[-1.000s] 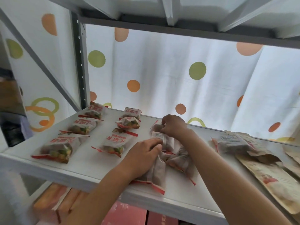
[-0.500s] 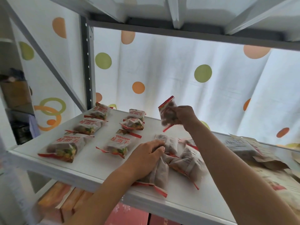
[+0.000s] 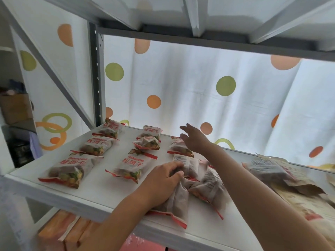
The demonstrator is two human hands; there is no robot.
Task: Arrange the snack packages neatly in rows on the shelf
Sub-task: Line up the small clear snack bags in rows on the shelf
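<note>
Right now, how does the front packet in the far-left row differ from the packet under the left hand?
The front-left red-lettered snack packet lies face up, flat and alone; the grey-backed packet under the left hand lies label-down, crumpled against others in a heap. Both have red sealed ends.

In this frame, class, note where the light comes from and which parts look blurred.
Head view: backlit, daylight glows through the dotted curtain behind the shelf. The right hand and the packages at the right edge are motion-blurred; the left rows' labels stay sharp.
</note>
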